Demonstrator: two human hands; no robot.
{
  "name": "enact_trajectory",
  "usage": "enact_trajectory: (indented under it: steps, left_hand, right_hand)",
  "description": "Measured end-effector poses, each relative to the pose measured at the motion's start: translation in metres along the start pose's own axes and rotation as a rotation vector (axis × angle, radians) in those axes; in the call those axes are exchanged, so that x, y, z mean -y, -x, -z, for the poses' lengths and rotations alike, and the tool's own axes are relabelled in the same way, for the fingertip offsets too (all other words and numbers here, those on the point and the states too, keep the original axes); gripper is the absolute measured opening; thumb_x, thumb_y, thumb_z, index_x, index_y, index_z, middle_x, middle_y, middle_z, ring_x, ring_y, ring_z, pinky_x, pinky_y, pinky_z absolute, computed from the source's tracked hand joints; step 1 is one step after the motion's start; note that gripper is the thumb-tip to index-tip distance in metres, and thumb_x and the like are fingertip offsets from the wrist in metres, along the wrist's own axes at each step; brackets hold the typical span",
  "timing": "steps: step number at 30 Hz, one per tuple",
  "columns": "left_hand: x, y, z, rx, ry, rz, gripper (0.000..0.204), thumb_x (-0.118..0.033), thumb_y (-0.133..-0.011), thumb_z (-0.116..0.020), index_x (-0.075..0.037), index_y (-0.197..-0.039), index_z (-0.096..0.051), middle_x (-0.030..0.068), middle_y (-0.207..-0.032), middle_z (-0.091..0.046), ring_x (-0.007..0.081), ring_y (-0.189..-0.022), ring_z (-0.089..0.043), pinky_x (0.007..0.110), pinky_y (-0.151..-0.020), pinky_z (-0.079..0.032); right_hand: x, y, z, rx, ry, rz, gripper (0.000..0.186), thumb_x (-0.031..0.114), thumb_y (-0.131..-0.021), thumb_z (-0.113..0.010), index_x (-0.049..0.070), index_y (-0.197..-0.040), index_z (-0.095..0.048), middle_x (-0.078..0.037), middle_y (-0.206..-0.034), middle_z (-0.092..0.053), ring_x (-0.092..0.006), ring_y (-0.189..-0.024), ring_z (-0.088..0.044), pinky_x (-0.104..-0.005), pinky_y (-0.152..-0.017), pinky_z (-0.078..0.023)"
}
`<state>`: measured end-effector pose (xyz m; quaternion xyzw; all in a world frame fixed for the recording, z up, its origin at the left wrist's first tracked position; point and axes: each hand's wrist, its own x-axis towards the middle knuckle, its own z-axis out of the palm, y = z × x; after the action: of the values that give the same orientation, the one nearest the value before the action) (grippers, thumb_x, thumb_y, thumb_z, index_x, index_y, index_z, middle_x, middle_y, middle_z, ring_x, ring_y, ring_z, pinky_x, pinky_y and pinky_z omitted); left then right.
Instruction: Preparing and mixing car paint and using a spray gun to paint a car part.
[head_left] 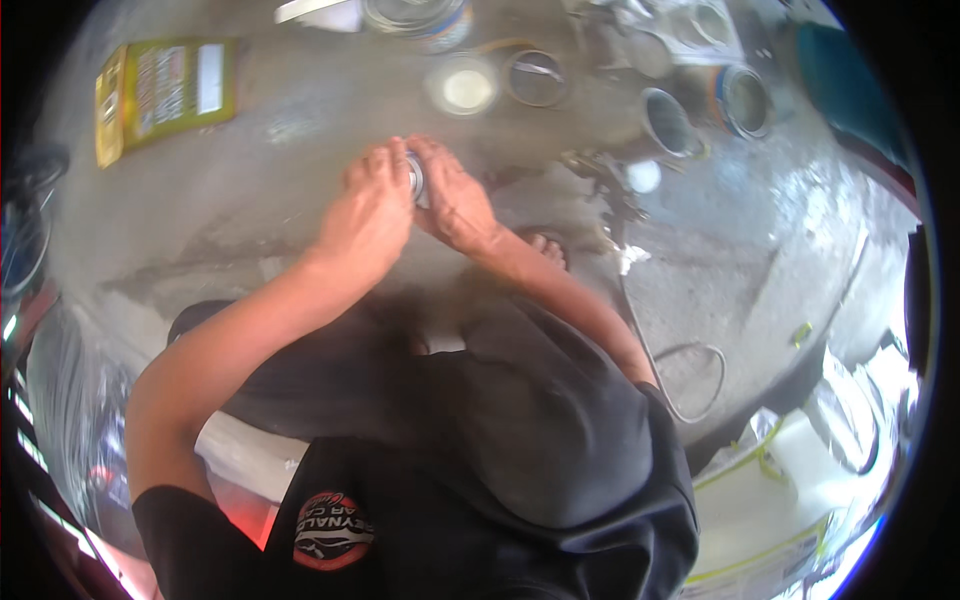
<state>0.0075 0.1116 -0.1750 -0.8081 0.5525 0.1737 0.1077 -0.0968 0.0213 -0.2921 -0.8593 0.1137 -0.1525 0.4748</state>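
Note:
Over the floor in front of my knees, both hands are closed around a small round can (415, 180), of which only a pale, metallic strip shows between them. My left hand (372, 205) wraps it from the left side, fingers curled near its top. Against its right side lies my right hand (455, 200), with the fingers bent over toward the left hand. Most of the can is hidden by the palms, and slight blur keeps its exact kind from showing.
A gold rectangular tin (180, 90) is at far left. Ahead are a pale round tub (467, 90), a round can (537, 78) and tipped cans (668, 122). Right of my foot (548, 250), a hose (645, 345) loops on the floor. White containers (750, 510) are at lower right.

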Motion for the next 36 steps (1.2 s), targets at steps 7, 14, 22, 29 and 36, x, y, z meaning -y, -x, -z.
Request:
enact_trajectory:
  steps: [7,14,22,29,36]
  left_hand:
    - [0.015,0.008,0.016,0.018,0.225,-0.04,0.079,-0.019,-0.082,-0.075,0.01,-0.143,-0.036,0.027,-0.14,-0.043,0.0434,-0.125,-0.05,0.046,-0.102,-0.048]
    - [0.032,0.01,0.005,-0.117,0.466,-0.049,0.075,-0.016,-0.072,-0.082,-0.004,-0.139,-0.049,0.0188,-0.135,-0.049,0.0378,-0.123,-0.051,0.045,-0.1,-0.049]
    - [0.042,0.001,0.009,-0.264,0.533,0.059,0.071,-0.014,-0.071,-0.08,-0.001,-0.135,-0.052,0.0197,-0.127,-0.052,0.038,-0.12,-0.051,0.045,-0.099,-0.048]
    - [0.053,-0.005,-0.006,-0.374,0.502,0.064,0.071,-0.015,-0.072,-0.081,0.0,-0.136,-0.052,0.0206,-0.127,-0.052,0.0382,-0.119,-0.051,0.045,-0.1,-0.046]
    - [0.056,-0.007,-0.004,-0.351,0.547,0.118,0.071,-0.014,-0.074,-0.081,0.001,-0.137,-0.051,0.0204,-0.128,-0.052,0.0375,-0.119,-0.051,0.044,-0.102,-0.045]
  right_hand:
    - [0.008,0.018,0.031,0.094,-0.06,-0.098,0.092,0.012,-0.076,-0.079,-0.002,-0.15,-0.027,-0.028,-0.139,-0.048,-0.0431,-0.125,-0.052,-0.045,-0.1,-0.049]
    - [0.01,-0.012,0.082,-0.264,-0.474,-0.514,0.039,0.021,-0.094,-0.069,-0.006,-0.12,-0.058,-0.01,-0.079,-0.065,-0.0219,-0.066,-0.066,-0.0335,-0.061,-0.054]
    - [-0.013,-0.131,0.122,-0.432,-1.292,-0.792,0.046,0.028,-0.096,-0.07,-0.007,-0.12,-0.052,-0.009,-0.08,-0.061,-0.0185,-0.062,-0.061,-0.03,-0.055,-0.05]
    - [-0.031,-0.164,0.107,-0.565,-1.301,-0.784,0.044,0.027,-0.096,-0.069,-0.007,-0.114,-0.048,-0.014,-0.083,-0.062,-0.0215,-0.064,-0.063,-0.0315,-0.056,-0.053]
    - [-0.031,-0.173,0.1,-0.592,-1.354,-0.727,0.036,0.023,-0.1,-0.059,-0.009,-0.11,-0.047,-0.021,-0.091,-0.064,-0.0271,-0.068,-0.067,-0.0375,-0.056,-0.057]
